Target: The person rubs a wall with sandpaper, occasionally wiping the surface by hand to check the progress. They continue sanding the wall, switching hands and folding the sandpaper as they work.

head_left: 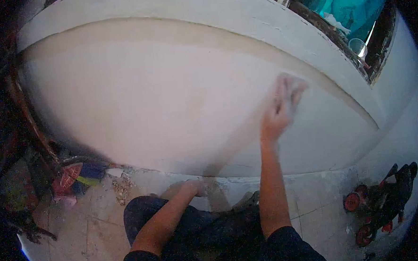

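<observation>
A pale, smooth wall panel (pixel 145 96) fills the middle of the view under a raised white ledge. Against its right part, below the ledge, my right hand (pixel 283 103) is raised and blurred by motion. Its fingers are bent around something pale and flat that I cannot make out. Low down, near the foot of the wall, my left hand (pixel 195 188) rests by my knee, with its fingers largely hidden or too dim to read.
At the upper right, a window opening holds teal cloth (pixel 344 5) and a clear cup (pixel 357 47) on its worn sill. A black object with red wheels (pixel 352 201) stands on the tiled floor (pixel 313 219). Coloured bags and debris (pixel 72 178) lie at the left.
</observation>
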The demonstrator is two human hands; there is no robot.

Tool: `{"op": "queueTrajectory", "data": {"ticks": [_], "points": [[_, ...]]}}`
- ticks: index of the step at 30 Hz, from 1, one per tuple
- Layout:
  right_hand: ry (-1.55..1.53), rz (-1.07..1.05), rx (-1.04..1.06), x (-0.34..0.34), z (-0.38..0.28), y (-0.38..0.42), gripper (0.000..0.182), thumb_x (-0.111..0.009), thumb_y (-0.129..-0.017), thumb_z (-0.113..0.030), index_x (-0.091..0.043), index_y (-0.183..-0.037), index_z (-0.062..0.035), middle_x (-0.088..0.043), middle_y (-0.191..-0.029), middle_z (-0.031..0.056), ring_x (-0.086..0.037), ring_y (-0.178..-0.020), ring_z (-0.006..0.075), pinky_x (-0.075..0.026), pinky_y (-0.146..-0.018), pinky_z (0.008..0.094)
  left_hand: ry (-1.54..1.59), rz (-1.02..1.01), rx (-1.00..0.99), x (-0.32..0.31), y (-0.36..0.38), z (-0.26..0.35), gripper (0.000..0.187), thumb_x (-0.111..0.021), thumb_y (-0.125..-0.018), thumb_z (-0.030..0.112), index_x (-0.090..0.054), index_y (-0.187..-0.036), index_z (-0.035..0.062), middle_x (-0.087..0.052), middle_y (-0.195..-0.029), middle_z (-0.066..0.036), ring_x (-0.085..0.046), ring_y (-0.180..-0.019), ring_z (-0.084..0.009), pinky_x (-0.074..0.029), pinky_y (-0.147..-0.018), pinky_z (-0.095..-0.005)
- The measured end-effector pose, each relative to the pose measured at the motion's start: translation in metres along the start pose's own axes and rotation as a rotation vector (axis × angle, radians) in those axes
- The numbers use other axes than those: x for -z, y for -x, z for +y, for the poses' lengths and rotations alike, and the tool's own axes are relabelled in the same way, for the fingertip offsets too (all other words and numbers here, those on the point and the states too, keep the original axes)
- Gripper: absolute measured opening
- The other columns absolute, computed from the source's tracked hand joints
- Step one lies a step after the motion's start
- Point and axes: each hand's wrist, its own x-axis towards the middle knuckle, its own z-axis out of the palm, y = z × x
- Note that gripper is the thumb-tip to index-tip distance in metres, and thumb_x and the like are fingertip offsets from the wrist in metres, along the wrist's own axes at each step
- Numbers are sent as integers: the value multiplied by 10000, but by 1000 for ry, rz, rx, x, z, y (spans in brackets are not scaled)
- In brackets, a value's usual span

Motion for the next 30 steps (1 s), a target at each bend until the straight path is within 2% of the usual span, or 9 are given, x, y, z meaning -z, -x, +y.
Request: {"op": "queueTrajectory", "data": {"ticks": [6, 9, 11, 12, 14, 16, 20, 25, 30], "points": [[-26, -25, -17, 9, 18, 84, 421, -578, -980, -46, -621, -1396, -89, -490, -1531, 176, -301, -1496, 432, -264, -1212, 548, -25, 127, -129, 15, 33, 6, 392, -640, -919, 347, -702, -1226, 110, -686, -1282, -148, -667, -1162, -344, -558, -934, -495], [37, -203, 87, -5, 3, 137, 421, -586, -972, -56, -625, -1390, -84, -447, -1568, 162, -303, -1494, 436, -261, -1211, 551, -4, 65, 96, 50, 83, 35, 367, -630, -921, 318, -709, -1199, 93, -689, -1270, -158, -668, -1156, -351, -556, -938, -496], [43, -568, 204, 3, -20, 123, 433, -571, -973, -52, -619, -1400, -94, -442, -1570, 168, -284, -1501, 439, -249, -1214, 557, -12, 31, 36, 33, 53, 22, 367, -632, -913, 302, -705, -1201, 88, -684, -1275, -166, -660, -1168, -354, -541, -961, -504], [42, -567, 194, -3, -11, 117, 433, -571, -973, -52, -619, -1400, -94, -442, -1570, 168, -284, -1501, 439, -249, -1214, 557, -16, 18, 18, 24, 39, 16, 367, -633, -910, 297, -703, -1202, 86, -682, -1277, -168, -657, -1173, -355, -536, -969, -506], [-42, -23, 13, -22, 20, 89, 437, -535, -988, -63, -604, -1418, -104, -483, -1536, 180, -258, -1513, 435, -229, -1221, 563, 19, 98, -84, 6, 18, 0, 373, -615, -917, 300, -698, -1212, 87, -670, -1300, -169, -641, -1195, -369, -515, -1001, -508], [26, 42, -69, -8, 14, 37, 432, -520, -994, -72, -605, -1417, -105, -494, -1522, 192, -236, -1521, 434, -216, -1227, 560, -51, 75, -72, -12, -19, -6, 392, -600, -928, 312, -682, -1244, 96, -659, -1320, -167, -633, -1207, -368, -508, -1013, -510], [31, 56, -12, -28, -22, 44, 424, -525, -991, -69, -625, -1400, -116, -480, -1535, 189, -225, -1524, 436, -212, -1230, 548, -126, -4, -159, -38, -68, -16, 455, -561, -961, 366, -621, -1341, 123, -638, -1362, -144, -615, -1233, -372, -487, -1041, -524], [24, -509, 398, -23, -2, 123, 471, -533, -971, -74, -632, -1409, -217, -421, -1595, 121, -263, -1504, 462, -231, -1204, 599, -125, -10, -168, -23, -39, -13, 475, -587, -962, 423, -635, -1323, 118, -633, -1370, -137, -607, -1242, -363, -480, -1044, -528], [61, -110, 172, 3, 64, 69, 549, -578, -898, -65, -615, -1426, -212, -359, -1633, 113, -208, -1526, 460, -201, -1215, 604, -160, -50, -174, -38, -76, -24, 489, -645, -915, 432, -656, -1284, 112, -652, -1338, -136, -629, -1212, -341, -514, -1003, -509]]}}
